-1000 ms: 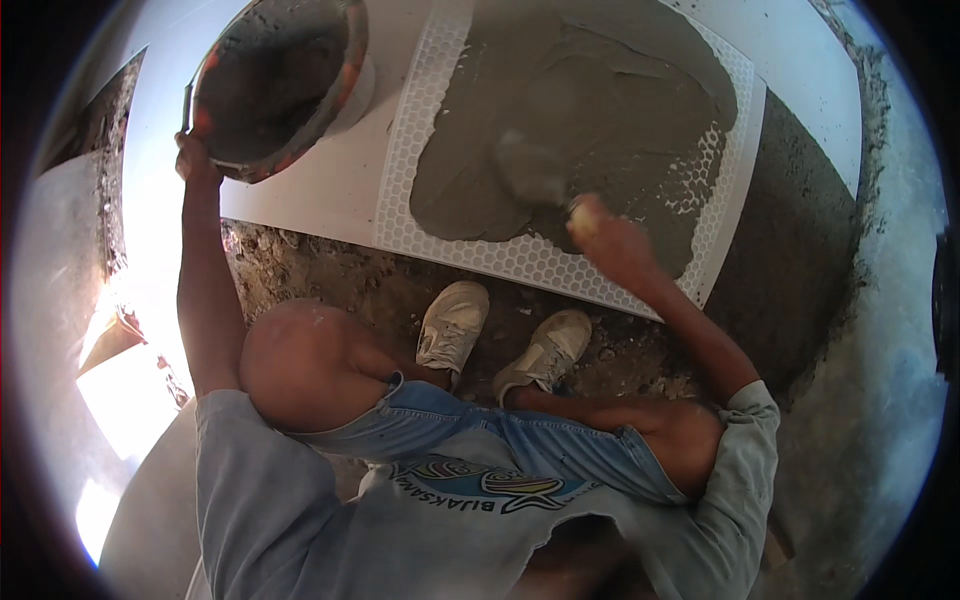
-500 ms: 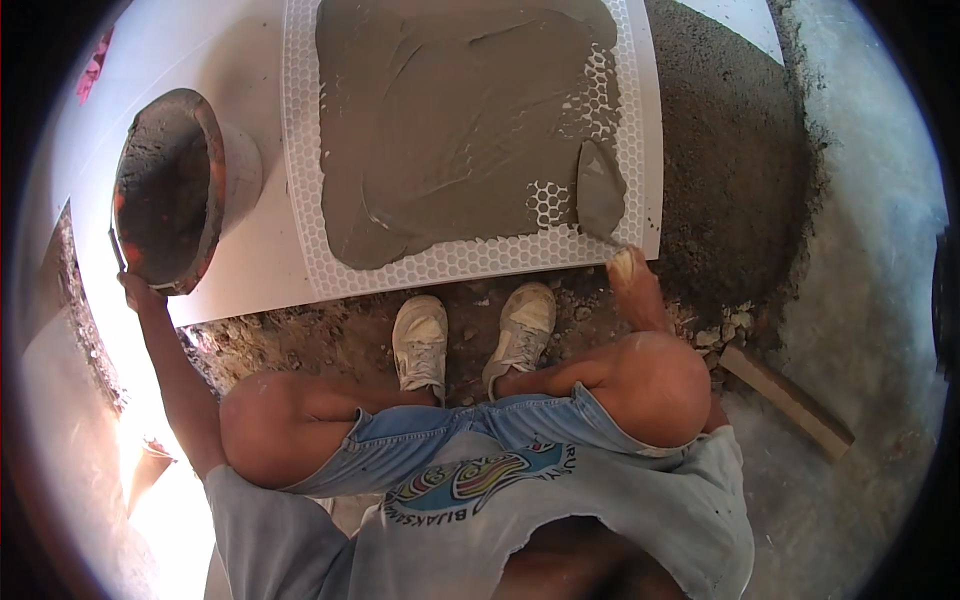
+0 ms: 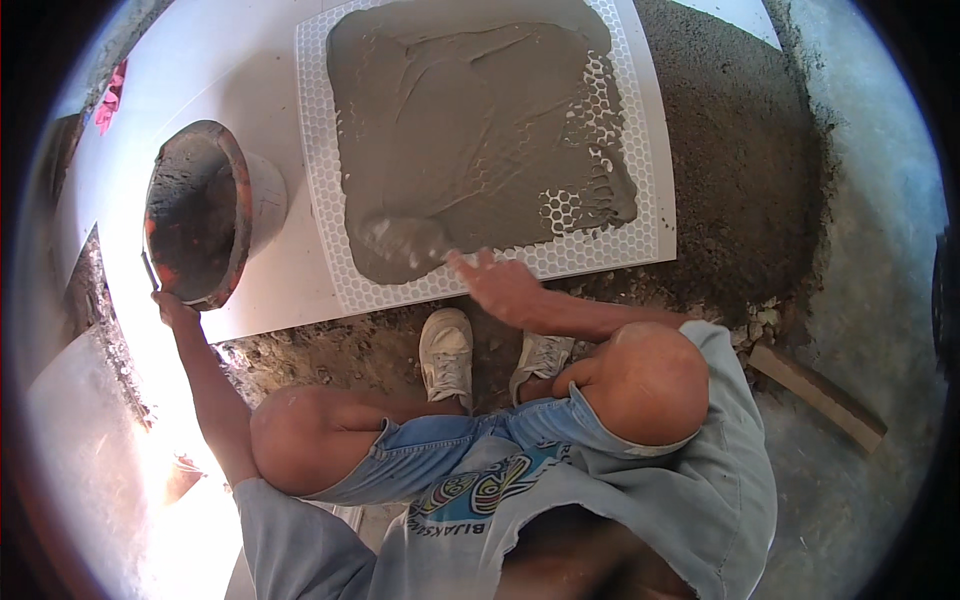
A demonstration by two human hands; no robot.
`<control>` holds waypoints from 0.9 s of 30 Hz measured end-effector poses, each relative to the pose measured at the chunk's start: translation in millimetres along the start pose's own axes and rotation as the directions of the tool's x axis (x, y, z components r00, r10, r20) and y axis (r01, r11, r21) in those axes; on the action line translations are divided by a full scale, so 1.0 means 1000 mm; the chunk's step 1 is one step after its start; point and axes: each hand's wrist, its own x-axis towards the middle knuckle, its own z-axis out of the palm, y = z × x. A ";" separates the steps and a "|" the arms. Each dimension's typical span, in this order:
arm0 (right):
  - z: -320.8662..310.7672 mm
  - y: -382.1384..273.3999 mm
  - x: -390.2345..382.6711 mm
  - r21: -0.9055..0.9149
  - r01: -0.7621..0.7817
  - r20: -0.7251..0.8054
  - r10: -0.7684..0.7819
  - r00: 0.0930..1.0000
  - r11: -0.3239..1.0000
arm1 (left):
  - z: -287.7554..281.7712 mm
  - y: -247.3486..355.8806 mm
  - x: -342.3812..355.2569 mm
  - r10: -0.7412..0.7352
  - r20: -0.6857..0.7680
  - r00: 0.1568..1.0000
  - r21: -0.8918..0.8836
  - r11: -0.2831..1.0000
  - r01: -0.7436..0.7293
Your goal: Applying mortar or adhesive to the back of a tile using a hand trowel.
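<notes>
Gripping the rim of the mortar bucket (image 3: 200,215) near the tile's left edge, the left hand (image 3: 172,308) steadied it while the right hand (image 3: 500,285) held a blurred trowel (image 3: 405,240) on the grey mortar (image 3: 470,140) at the honeycomb-backed tile's (image 3: 640,215) near edge, best kept flat for even cover.
</notes>
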 end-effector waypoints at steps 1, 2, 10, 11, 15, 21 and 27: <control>-0.003 0.010 -0.003 -0.087 -0.142 -0.022 0.141 0.990 0.986 | 0.001 0.002 -0.002 -0.008 -0.003 1.000 -0.050 0.999 0.008; -0.009 0.022 -0.007 -0.172 -0.273 -0.058 0.267 0.962 0.946 | -0.001 0.007 -0.006 -0.015 -0.007 1.000 -0.053 0.998 0.014; -0.070 0.130 -0.080 0.274 -0.554 -0.419 0.616 0.667 0.786 | -0.007 -0.010 0.031 0.027 -0.052 0.998 -0.008 1.000 -0.027; -0.072 0.130 -0.086 0.327 -0.548 -0.414 0.639 0.649 0.769 | -0.009 -0.014 0.034 0.027 0.010 1.000 -0.074 0.997 -0.026; -0.019 0.105 -0.144 0.471 -0.608 -0.201 0.749 0.631 0.639 | -0.002 0.001 0.008 0.002 -0.039 0.999 -0.042 0.999 -0.004; -0.003 0.098 -0.185 0.588 -0.453 -0.421 0.731 0.537 0.670 | 0.007 0.008 0.001 -0.008 -0.085 0.996 -0.020 1.000 0.006; 0.003 0.075 -0.121 0.492 -0.636 -0.139 0.775 0.617 0.594 | -0.007 -0.007 0.021 0.120 -0.024 0.992 0.016 0.993 -0.120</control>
